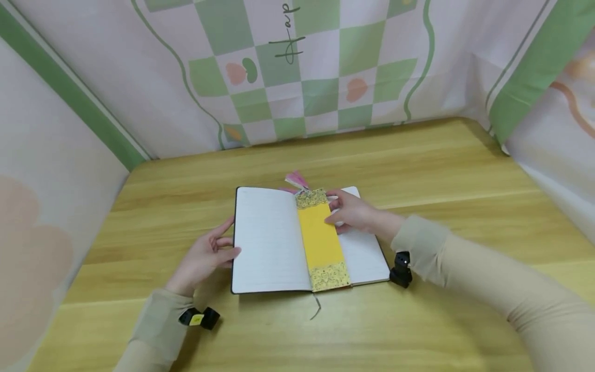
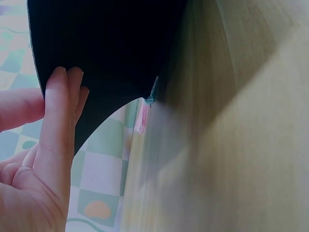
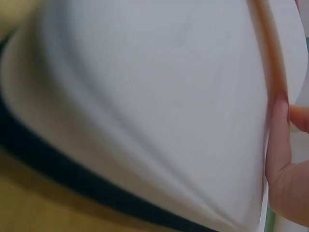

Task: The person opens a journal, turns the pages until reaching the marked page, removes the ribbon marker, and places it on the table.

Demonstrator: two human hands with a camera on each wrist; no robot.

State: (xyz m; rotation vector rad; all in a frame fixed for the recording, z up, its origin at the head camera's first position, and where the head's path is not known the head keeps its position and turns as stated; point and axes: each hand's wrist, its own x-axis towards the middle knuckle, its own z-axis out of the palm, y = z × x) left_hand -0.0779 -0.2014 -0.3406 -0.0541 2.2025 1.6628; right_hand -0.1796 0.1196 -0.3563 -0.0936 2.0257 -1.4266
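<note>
An open notebook (image 1: 269, 237) with dark covers and white pages lies on the table, its left side tilted up. My left hand (image 1: 206, 258) grips the left edge, thumb over the page; in the left wrist view its fingers (image 2: 57, 116) lie against the black cover (image 2: 116, 48). Along the middle fold stands a long yellow bookmark (image 1: 321, 237) with patterned bands at both ends. My right hand (image 1: 353, 211) pinches its right edge, thumb in front and fingers behind. The right wrist view shows the bookmark's orange-looking edge (image 3: 273, 58) beside a white page (image 3: 169, 96).
A pink tassel (image 1: 296, 180) shows past the notebook's top edge. A thin grey ribbon (image 1: 318, 307) hangs from the bottom of the spine onto the wooden table (image 1: 418, 170). Patterned cloth (image 1: 321, 62) hangs behind the table and at both sides.
</note>
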